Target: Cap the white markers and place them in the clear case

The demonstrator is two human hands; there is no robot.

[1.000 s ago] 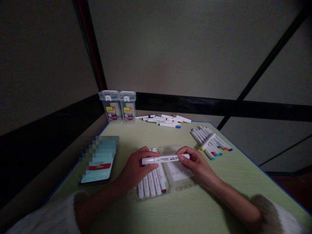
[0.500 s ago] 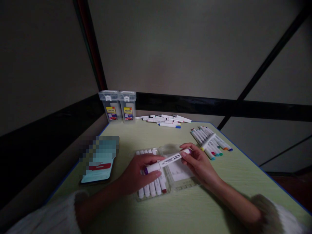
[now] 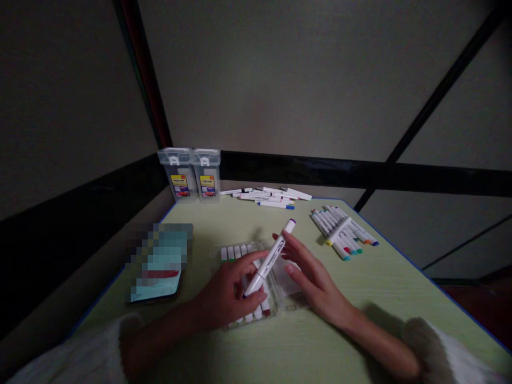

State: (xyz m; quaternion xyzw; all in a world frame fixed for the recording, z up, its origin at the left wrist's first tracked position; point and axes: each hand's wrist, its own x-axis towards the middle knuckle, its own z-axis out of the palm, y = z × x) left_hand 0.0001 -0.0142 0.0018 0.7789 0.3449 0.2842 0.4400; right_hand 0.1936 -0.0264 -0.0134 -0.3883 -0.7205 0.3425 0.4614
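Currently, left hand (image 3: 224, 290) grips tilted white marker (image 3: 271, 260) above open case (image 3: 279, 300); right hand (image 3: 320, 280), partly open, beside marker

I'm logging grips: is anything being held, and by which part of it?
The left hand holds a white marker near its lower end, between thumb and fingers. Whether the right hand, by the upper end, touches it, I can't tell.

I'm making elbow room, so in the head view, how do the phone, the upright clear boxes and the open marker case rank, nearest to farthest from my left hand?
From the left hand:
1. Open marker case: partly beneath it.
2. Phone: to its left.
3. Upright clear boxes: back left.
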